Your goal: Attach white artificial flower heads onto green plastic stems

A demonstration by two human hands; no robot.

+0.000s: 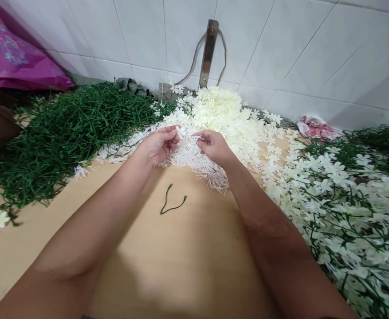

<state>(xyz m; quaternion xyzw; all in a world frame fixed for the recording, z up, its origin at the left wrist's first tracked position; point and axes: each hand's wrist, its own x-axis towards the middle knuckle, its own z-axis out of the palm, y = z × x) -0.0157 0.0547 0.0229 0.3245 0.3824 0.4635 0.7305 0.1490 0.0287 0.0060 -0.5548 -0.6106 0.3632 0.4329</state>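
Observation:
My left hand pinches a small white artificial flower between thumb and fingers. My right hand is closed in a pinch on a thin white stamen piece, held close to that flower. Both hands hover over a heap of white spiky stamen pieces. Behind them lies a big pile of cream petals. A single bent green stem rests on the tan table just in front of my hands.
A mass of green stems covers the left of the table. Finished flower sprigs are piled at the right. A magenta bag sits at the back left, a pink cloth by the tiled wall.

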